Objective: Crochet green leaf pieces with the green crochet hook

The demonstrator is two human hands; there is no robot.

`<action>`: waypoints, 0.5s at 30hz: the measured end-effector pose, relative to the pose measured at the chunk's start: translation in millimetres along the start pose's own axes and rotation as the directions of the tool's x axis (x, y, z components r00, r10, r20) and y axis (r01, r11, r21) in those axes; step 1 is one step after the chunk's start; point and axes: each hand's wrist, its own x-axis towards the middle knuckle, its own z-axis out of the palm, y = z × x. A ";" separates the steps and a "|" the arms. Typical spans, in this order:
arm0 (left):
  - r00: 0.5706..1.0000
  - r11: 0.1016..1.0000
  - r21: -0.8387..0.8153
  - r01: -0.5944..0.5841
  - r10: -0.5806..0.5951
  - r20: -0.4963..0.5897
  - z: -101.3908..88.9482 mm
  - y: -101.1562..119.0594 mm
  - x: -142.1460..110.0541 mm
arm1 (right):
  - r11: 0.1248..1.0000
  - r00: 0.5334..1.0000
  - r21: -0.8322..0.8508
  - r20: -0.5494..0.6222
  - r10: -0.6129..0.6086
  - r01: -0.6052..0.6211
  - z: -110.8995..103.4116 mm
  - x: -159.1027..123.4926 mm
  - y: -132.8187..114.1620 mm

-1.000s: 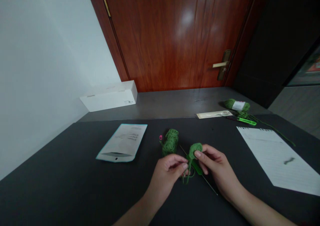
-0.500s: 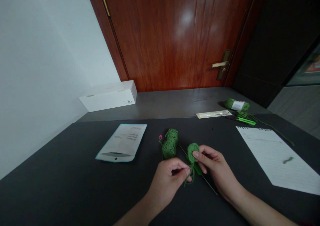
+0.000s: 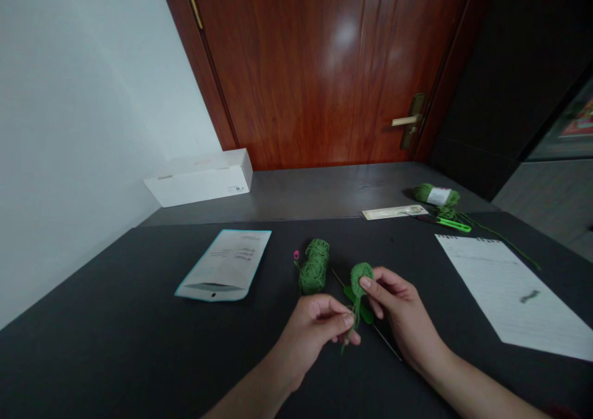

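My right hand (image 3: 402,315) pinches a small round green crocheted piece (image 3: 359,279) just above the dark table (image 3: 115,338). From that piece a green yarn tail (image 3: 353,327) hangs down, and my left hand (image 3: 314,331) is closed on it with thumb and fingertips. Under the piece lies a crochet hook with a green handle (image 3: 365,314), its thin metal shaft running toward me. A small bundle of green yarn (image 3: 314,266) with a pink stitch marker (image 3: 296,255) rests just left of the piece.
A white pouch (image 3: 225,265) lies to the left and a lined paper sheet (image 3: 512,295) to the right. At the back right are a green yarn skein (image 3: 434,194), green scissors (image 3: 448,223) and a narrow packet (image 3: 395,211). A white box (image 3: 200,177) sits by the wooden door (image 3: 319,67).
My left hand has drawn the yarn tail down and toward me, pulling it straighter. My right hand stays on the crocheted piece, shifted slightly left.
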 end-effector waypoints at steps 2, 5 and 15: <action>1.000 1.000 0.000 0.002 -0.002 0.001 0.5 -0.9 0.2 | 1.000 1.000 0.002 -0.016 -0.005 0.005 0.2 0.6 -0.3; 1.000 1.000 0.009 -0.002 0.002 -0.010 1.2 -2.0 -0.3 | 1.000 1.000 0.003 -0.023 -0.006 0.006 0.0 1.1 -0.8; 0.998 0.999 0.047 -0.027 0.030 -0.060 -0.4 -3.3 0.4 | 1.000 1.000 -0.002 -0.001 -0.010 0.010 -1.1 2.7 -1.3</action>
